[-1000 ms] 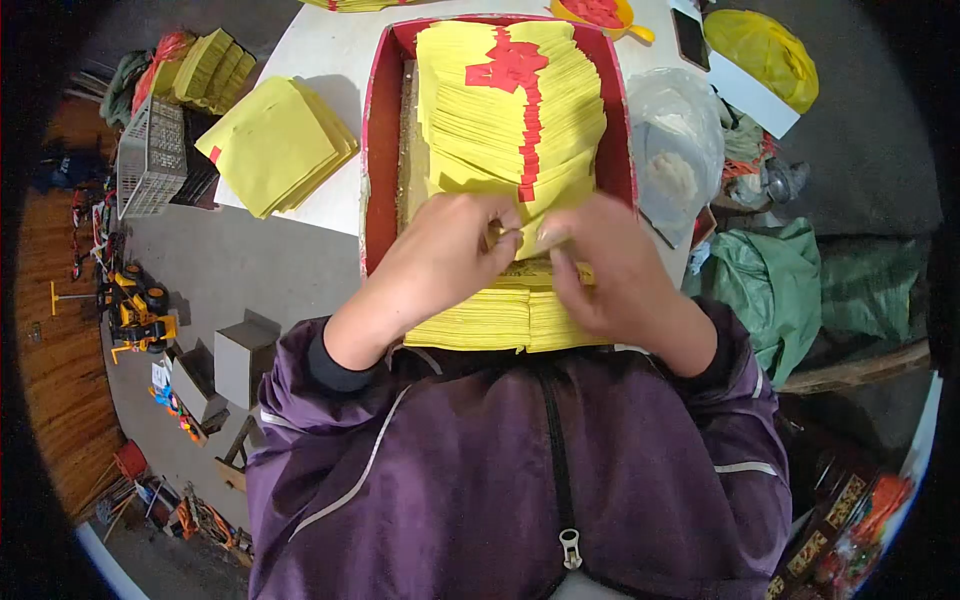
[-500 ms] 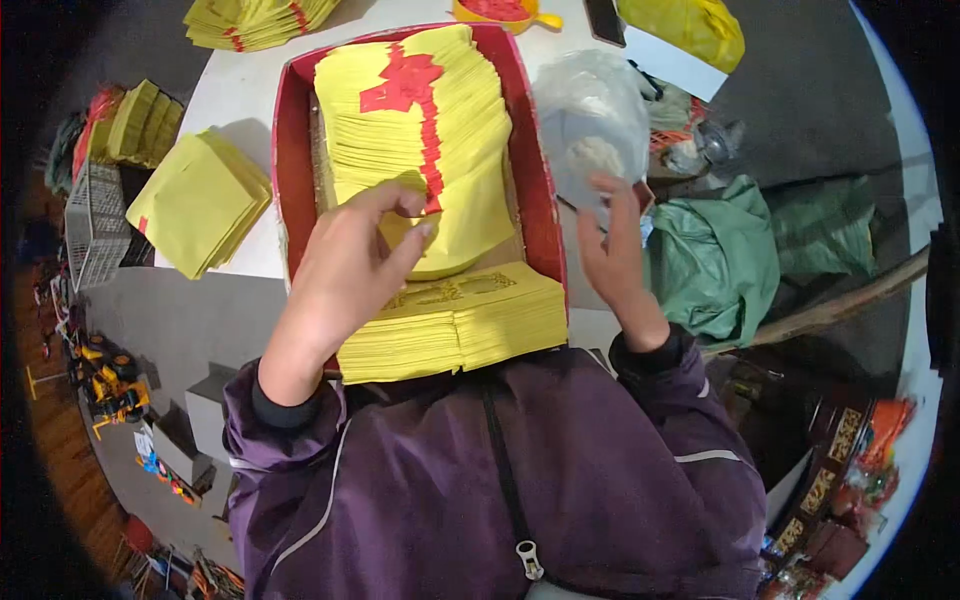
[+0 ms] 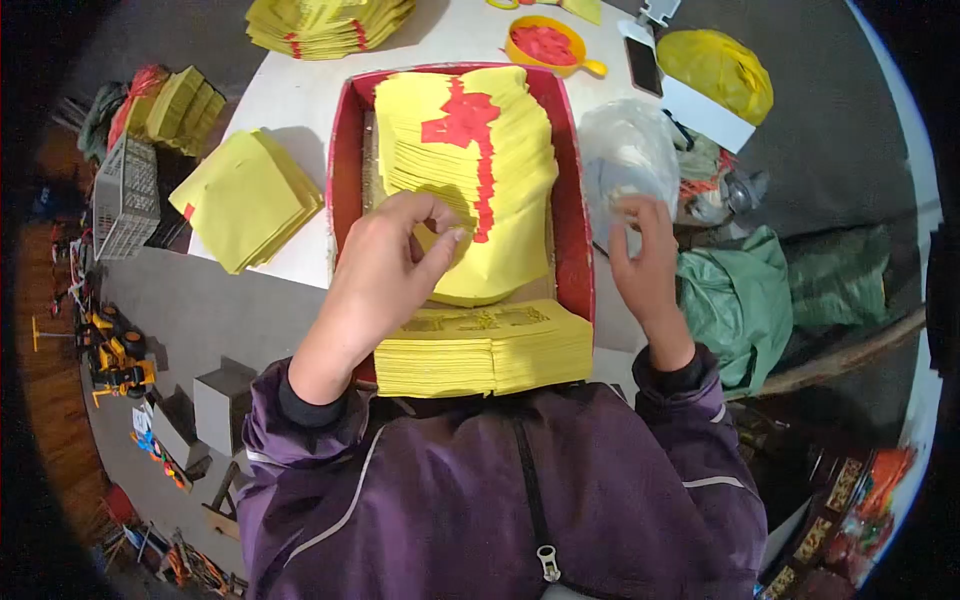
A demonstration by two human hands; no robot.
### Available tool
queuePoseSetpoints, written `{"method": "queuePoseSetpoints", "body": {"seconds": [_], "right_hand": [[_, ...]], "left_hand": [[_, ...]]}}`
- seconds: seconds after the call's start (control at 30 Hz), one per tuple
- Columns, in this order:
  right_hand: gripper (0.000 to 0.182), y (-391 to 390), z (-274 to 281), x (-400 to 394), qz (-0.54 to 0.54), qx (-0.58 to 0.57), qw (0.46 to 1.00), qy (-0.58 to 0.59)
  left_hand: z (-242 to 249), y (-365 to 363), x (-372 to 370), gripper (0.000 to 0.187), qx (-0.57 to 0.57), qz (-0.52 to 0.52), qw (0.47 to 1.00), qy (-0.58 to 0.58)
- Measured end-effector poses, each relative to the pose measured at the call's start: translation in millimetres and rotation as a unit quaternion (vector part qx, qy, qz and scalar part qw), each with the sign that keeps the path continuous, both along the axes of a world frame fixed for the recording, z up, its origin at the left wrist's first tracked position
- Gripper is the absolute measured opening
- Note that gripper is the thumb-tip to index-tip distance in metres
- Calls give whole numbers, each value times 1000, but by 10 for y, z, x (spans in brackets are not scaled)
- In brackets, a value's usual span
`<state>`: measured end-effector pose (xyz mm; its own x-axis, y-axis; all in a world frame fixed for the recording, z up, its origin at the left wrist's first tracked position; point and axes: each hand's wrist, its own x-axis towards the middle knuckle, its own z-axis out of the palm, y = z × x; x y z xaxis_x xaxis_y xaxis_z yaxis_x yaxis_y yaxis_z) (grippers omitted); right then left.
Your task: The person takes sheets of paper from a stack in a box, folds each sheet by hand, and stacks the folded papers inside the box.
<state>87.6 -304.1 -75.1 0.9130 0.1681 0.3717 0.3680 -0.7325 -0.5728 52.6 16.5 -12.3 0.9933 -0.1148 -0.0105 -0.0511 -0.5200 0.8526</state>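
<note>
One white table, grey floor; left hand over red box, right hand near bag, both parted.

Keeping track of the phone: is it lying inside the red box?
No, the phone lies outside the red box, on the white table.

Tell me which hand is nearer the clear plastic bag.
Right. The right hand is at the plastic bag; the left hand is over the yellow papers.

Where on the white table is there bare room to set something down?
The white table shows bare patches between upper stack, left stack and box, and between upper stack and bowl. Right of the box, clear bag and phone crowd it.
</note>
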Motion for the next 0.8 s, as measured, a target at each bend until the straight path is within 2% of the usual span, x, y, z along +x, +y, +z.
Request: {"method": "queuePoseSetpoints", "body": {"seconds": [0.07, 0.1, 0.17, 0.2, 0.33, 0.53, 0.6, 0.67, 0.7, 0.8], "right_hand": [[24, 365, 311, 151, 58, 79, 995, 23], [24, 515, 355, 244, 65, 80, 994, 21], [27, 783, 389, 444, 161, 66, 984, -29], [27, 892, 378, 530, 167, 68, 983, -30], [30, 1200, 302, 800, 266, 0, 950, -161], [35, 1293, 253, 894, 265, -62, 949, -162], [36, 1305, 360, 784, 254, -56, 947, -188], [37, 1316, 458, 658, 244, -49, 945, -211], [37, 1318, 493, 612, 246, -48, 945, -211], [37, 1272, 593, 484, 248, -136, 932, -228]], "left_hand": [[23, 1, 14, 11, -2, 11, 1000, 0], [35, 9, 18, 10, -4, 16, 1000, 2], [50, 51, 23, 8, -9, 26, 1000, 9], [46, 78, 24, 8, -7, 33, 999, 7], [-22, 156, 37, 7, -15, 49, 999, -11], [-101, 202, 183, 10, -47, 66, 997, -9], [-5, 145, 278, 11, -173, 91, 979, 62], [58, 121, 357, 13, -295, 114, 940, 131], [47, 130, 393, 13, -295, 117, 939, 130], [-68, 118, 524, 15, -301, 50, 938, 165]]}}
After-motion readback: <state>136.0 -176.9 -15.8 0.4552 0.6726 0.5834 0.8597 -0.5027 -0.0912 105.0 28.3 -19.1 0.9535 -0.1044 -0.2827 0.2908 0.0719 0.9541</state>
